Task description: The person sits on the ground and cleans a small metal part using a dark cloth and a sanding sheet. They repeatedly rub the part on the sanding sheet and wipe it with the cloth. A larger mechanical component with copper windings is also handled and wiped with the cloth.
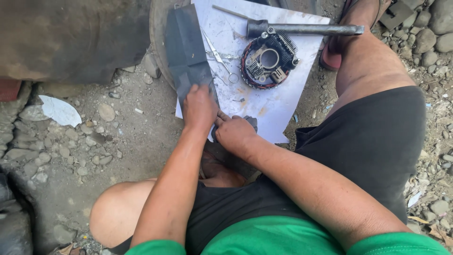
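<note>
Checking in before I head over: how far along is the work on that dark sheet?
Done: a round stator with red windings lies on the white paper beside the small scissors and grey metal hammer. In hand: the left hand presses down the dark grey rubber-like sheet, and the right hand works at its near end; whether it holds a tool is hidden. Left: the sheet looks mostly whole.

Sheet [278,111] lies on the gravel ground [89,141] in front of the person, btwn the knees. On it: rubber strip [186,47] along the left edge w/ left hand [199,107] on its near end, right hand [234,133] touching just beside. Scissors [219,59] sit mid-sheet, round motor part [269,60] to their right, hammer [302,29] behind at the far edge.
</note>
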